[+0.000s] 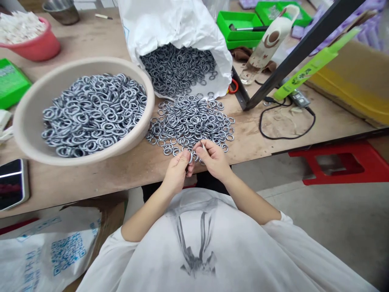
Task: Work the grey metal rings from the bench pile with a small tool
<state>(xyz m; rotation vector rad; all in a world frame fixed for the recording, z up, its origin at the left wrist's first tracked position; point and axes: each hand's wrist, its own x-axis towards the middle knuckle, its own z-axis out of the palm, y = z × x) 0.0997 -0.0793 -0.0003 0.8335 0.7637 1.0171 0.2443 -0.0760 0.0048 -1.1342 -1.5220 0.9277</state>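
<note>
Grey ring (pixel 191 157) pinched by left hand (pixel 178 167) at near edge of loose pile (pixel 194 121), right hand (pixel 215 159) close beside, its hold not discernible; rim best gripped lightly, low over tabletop (pixel 133 174), so slips are caught short of floor (pixel 319 211).

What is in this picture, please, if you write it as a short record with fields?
Left hand: holds a grey ring
Right hand: pinches a thin object, kind unclear
Ring heap: loose on the wooden table, beyond the hands
Basin: beige, left of the heap, holding many similar rings
Bag: white, open, behind the heap, more rings inside
</note>
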